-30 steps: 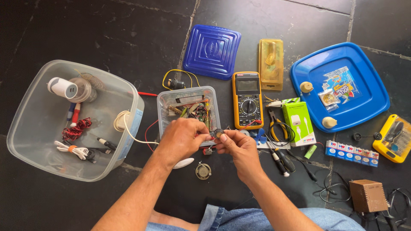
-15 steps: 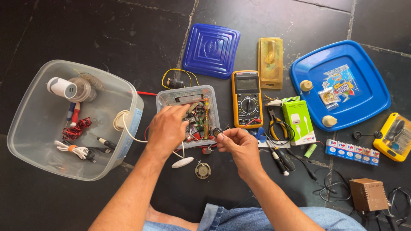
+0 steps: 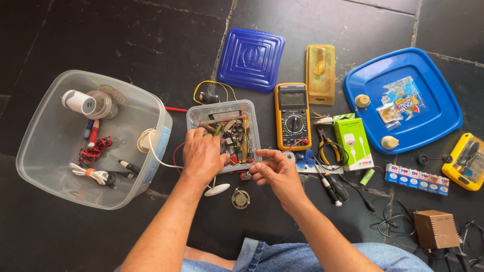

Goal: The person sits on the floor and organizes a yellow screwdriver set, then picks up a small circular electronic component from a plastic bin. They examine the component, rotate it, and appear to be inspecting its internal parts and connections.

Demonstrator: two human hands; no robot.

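We see our left hand [image 3: 201, 156] reaching into the small clear parts box [image 3: 250, 108], its fingers curled down among the wires and circuit bits inside so that we cannot tell whether they hold anything, while our right hand [image 3: 279, 174] hovers just beside the box's right edge with its fingers loosely half open and nothing in them. To the left sits the large clear tub [image 3: 30, 156] holding a white cylinder, a roll of tape, red wire and white cables, and to the right the blue tray [image 3: 433, 121] carries small packets and two knobs. Everything lies on a dark tiled floor [image 3: 126, 40], where the parts box sits in front of us, its long axis left to right, beside the yellow multimeter [image 3: 292, 116], which points away from us.
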